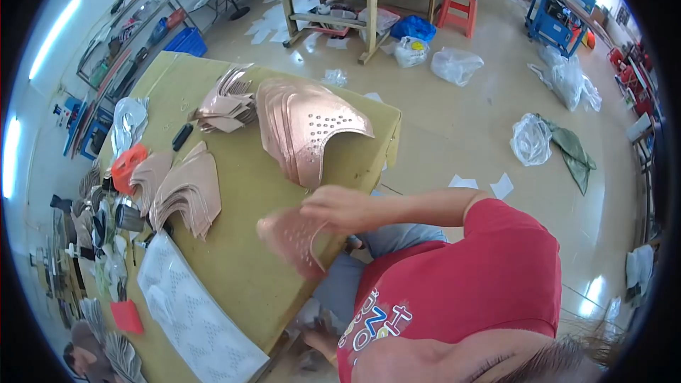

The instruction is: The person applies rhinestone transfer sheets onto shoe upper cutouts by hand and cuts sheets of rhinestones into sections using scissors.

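My right hand [333, 208] reaches across the near table edge, its fingers closed on a perforated rose-gold shoe upper piece [296, 242], which is smeared by motion. Low beside the table edge is my left hand [320, 339], blurred, its fingers not readable. On the table just beyond my right hand stands a stack of punched metallic rose-gold shoe upper pieces [305, 124]. Another pile of rose-gold pieces [225, 105] is behind it. Further left lies a fanned stack of pale pink curved pieces [190, 195].
The yellow-covered table [248, 255] also carries a white patterned sheet [188, 305], a dark slim object [182, 137] and an orange-red bag [129, 170]. Another person [89, 354] is at lower left. A red stool [460, 8] and plastic bags [457, 66] stand on the floor.
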### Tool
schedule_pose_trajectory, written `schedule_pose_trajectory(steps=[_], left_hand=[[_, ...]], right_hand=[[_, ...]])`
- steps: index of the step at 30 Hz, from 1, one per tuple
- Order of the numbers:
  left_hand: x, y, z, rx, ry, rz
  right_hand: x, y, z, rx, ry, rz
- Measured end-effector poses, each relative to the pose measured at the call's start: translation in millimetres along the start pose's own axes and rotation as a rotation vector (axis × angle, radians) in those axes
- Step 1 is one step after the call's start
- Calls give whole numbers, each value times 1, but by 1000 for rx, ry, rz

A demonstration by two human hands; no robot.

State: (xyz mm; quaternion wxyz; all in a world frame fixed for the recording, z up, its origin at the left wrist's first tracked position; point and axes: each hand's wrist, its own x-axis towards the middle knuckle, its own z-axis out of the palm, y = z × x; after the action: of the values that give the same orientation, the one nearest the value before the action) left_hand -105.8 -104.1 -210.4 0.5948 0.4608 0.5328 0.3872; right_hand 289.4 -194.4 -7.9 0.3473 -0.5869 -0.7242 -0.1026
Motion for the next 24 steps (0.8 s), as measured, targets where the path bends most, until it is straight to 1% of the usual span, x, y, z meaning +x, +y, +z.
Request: schedule_pose_trajectory(steps=[2, 4, 5, 7, 8, 9, 10, 11, 12, 13, 14, 15, 17, 18, 19, 21, 23, 24], left_hand=[[-21, 6, -11, -22, -85, -119], [-37, 14, -19, -50, -236, -276], [-41, 23, -26, -70, -370, -367], [-32, 50, -29, -96, -719, -531], [-23, 71, -25, -99, -882, -550], [-14, 95, -13, -76, -994, -532], [-5, 125, 6, -29, -1053, -478], [-5, 162, 44, 55, -975, -364], [-5, 199, 82, 148, -889, -258], [-5, 217, 122, 268, -723, -26], [-5, 236, 162, 422, -519, 178], [20, 242, 192, 324, -551, 277], [62, 256, 261, 242, -477, 354], [96, 254, 290, 270, -465, 395], [135, 248, 320, 298, -462, 439], [227, 226, 370, 388, -488, 439], [252, 232, 405, 487, -544, 462], [248, 241, 420, 535, -587, 483]], right_hand=[[-13, 22, -36, -107, 330, -42], [-24, 54, -60, -294, 441, 104], [-24, 68, -65, -300, 429, 155], [-23, 93, -78, -334, 404, 272], [-22, 92, -79, -378, 388, 298], [-17, 89, -77, -422, 377, 319], [-14, 84, -76, -461, 370, 335], [-16, 72, -74, -491, 390, 343], [-26, 68, -60, -426, 419, 345], [-38, 62, -46, -357, 446, 345], [-40, 42, -40, 114, 337, 705], [-38, 29, -38, 595, 198, 1027], [-33, 35, -18, 1148, 446, 1216], [-28, 42, -12, 1426, 583, 1282], [-23, 48, -9, 1474, 626, 1205], [-13, 60, -5, 1566, 728, 1047], [-1, 68, -9, 1635, 698, 1089], [3, 73, -12, 1671, 673, 1118]])
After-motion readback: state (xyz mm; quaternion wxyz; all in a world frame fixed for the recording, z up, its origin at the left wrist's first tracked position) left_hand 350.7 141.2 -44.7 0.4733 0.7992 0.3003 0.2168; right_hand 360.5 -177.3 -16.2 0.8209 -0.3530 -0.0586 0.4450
